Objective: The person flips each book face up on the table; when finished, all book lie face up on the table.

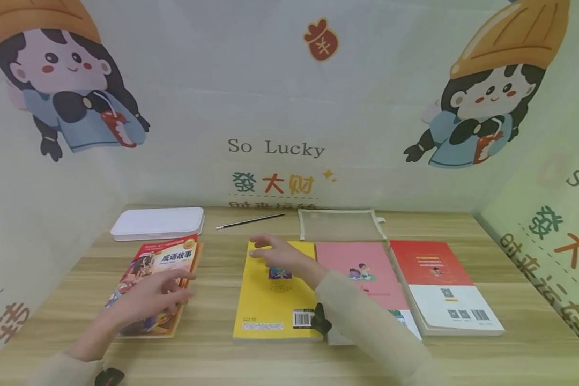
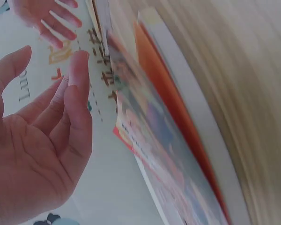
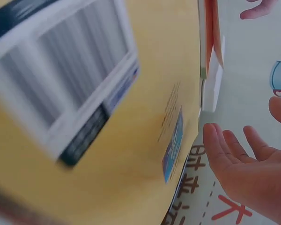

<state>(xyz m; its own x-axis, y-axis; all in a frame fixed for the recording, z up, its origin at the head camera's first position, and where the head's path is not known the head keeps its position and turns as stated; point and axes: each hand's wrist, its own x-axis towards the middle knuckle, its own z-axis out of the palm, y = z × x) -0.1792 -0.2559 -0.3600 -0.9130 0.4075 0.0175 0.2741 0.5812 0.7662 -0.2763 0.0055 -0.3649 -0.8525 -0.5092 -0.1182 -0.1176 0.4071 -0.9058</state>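
My left hand (image 1: 151, 292) hovers over the picture-covered storybook (image 1: 147, 262) at the left, its fingers loosely bent and holding nothing. In the left wrist view, that hand (image 2: 42, 145) stands apart from the book's cover (image 2: 154, 126). My right hand (image 1: 282, 257) is over the upper part of the yellow book (image 1: 260, 300), fingers relaxed, nothing in them. The right wrist view has the yellow book's barcode (image 3: 70, 61) close up, with the right hand (image 3: 253, 164) beyond it. Beside the yellow book lies a pink book (image 1: 366, 268), partly covered by the right sleeve.
A red and white book (image 1: 448, 300) lies at the far right. Along the back of the wooden table (image 1: 207, 354) are a white case (image 1: 156, 222), a black pencil (image 1: 251, 221) and a mesh zip pouch (image 1: 340, 225). A printed cloth (image 1: 198, 96) hangs behind.
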